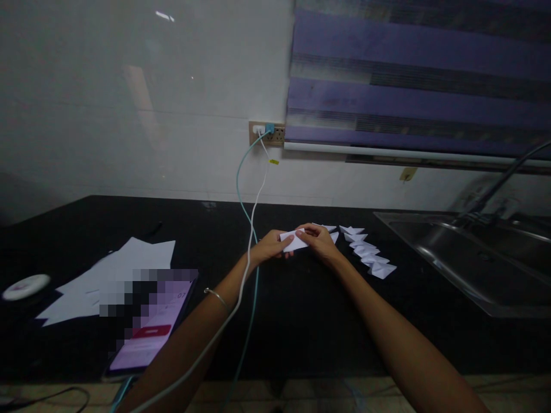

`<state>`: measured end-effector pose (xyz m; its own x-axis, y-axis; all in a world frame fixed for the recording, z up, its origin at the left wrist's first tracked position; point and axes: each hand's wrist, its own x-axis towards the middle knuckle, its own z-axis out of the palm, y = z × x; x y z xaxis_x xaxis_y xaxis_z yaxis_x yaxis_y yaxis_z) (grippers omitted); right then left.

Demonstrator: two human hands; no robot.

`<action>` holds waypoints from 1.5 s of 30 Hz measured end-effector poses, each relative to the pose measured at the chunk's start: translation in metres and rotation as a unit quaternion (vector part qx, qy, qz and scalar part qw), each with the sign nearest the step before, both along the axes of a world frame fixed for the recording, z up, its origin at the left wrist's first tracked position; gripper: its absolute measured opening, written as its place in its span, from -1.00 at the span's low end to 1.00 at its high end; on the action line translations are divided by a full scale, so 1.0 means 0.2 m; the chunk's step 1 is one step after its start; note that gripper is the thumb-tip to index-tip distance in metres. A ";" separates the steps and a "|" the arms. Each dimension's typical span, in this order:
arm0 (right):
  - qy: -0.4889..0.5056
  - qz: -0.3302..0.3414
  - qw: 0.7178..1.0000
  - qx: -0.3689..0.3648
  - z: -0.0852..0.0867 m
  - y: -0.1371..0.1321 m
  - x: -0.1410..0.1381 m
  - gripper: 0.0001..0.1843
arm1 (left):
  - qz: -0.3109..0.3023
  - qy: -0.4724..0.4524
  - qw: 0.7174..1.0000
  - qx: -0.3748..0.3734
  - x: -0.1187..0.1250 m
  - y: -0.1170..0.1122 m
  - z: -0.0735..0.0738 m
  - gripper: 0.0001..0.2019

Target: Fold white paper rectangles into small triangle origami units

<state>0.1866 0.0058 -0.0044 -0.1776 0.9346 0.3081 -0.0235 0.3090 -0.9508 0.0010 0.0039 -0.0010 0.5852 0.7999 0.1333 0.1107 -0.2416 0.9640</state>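
Both hands meet over the black countertop (pixel 301 321), pinching one small folded white paper (pixel 295 241) between them. My left hand (pixel 269 246) grips its left end with closed fingers; a thin bangle circles that wrist. My right hand (pixel 317 240) holds the right end, fingers curled over the top edge. Just to the right lies a row of several folded white paper pieces (pixel 368 252).
A stack of white sheets (pixel 112 278) and a lit phone (pixel 150 332) lie at the left, with a white round object (pixel 26 285) beyond. Two charging cables (pixel 249 229) hang from a wall socket (pixel 267 133) across my left arm. A steel sink (pixel 473 258) with tap sits at the right.
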 end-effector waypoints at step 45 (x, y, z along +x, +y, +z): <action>-0.023 -0.139 0.990 0.030 -0.04 0.07 0.04 -0.61 | 0.041 0.057 0.995 0.077 0.03 -0.03 0.00 -0.57</action>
<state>0.1955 0.0190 -0.0127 0.0689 0.9297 0.3618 0.1139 0.3530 -0.9287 0.0067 -0.0014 -0.0014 0.5376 0.8203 0.1950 0.2420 -0.3717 0.8963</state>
